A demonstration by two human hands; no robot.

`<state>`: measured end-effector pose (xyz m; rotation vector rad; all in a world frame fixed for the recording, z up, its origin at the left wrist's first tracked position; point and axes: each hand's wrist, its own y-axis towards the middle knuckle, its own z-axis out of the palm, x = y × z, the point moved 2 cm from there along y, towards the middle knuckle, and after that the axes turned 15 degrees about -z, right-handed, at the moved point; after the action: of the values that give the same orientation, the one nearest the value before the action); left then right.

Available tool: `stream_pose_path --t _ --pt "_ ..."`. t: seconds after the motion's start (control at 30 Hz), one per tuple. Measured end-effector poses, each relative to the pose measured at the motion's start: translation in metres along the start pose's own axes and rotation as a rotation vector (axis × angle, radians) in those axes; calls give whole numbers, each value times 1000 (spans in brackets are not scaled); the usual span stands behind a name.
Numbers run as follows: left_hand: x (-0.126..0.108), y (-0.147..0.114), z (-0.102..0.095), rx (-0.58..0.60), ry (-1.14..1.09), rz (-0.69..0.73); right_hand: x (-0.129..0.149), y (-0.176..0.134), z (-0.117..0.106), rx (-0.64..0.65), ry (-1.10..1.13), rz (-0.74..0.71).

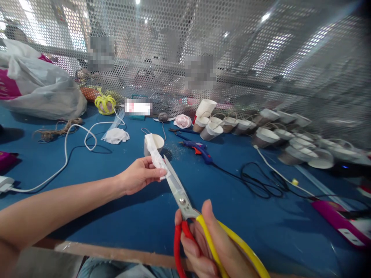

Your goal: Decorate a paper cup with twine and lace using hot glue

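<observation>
Between its thumb and fingers, my left hand (143,174) pinches a strip of white lacy fabric (155,154). The strip's far end lies over the rim of a small cup (156,143) with a grey-brown outside and pale inside. My right hand (203,247) is wrapped round large scissors (183,200) with one red and one yellow handle. Their blades point away from me and reach the near end of the strip, beside my left fingertips. Whether the fabric lies between the blades, I cannot tell.
A blue glue gun (199,150) with a black cable lies right of the cup. Several small handled cups (266,137) crowd the back right. White cloth (116,136), a white cable (66,148) and a plastic bag (49,90) are leftward. A magenta power strip (339,220) sits at right.
</observation>
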<state>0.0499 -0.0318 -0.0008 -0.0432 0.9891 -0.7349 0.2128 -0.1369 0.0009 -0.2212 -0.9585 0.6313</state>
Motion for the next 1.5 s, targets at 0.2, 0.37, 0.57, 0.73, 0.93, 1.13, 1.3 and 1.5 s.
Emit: stream_pose_path --t 0.2,0.37,0.57,0.73,0.93,1.13,1.3,1.5 --pt "0 -2 1 17 13 -18 1 6 3 54 79 -47" --pt "0 -2 3 20 18 -19 4 14 7 72 82 26" --pt "0 0 3 20 19 -22 5 17 9 54 115 37" --pt "0 -1 3 30 32 -34 9 16 14 29 127 26" --pt "0 -1 1 25 59 -33 14 17 18 47 102 8" --pt "0 -1 1 18 77 -31 19 18 23 54 96 -7" --pt "-1 0 0 41 85 -26 17 16 19 71 139 66" --pt "0 0 -1 50 97 -27 13 15 15 74 150 63"
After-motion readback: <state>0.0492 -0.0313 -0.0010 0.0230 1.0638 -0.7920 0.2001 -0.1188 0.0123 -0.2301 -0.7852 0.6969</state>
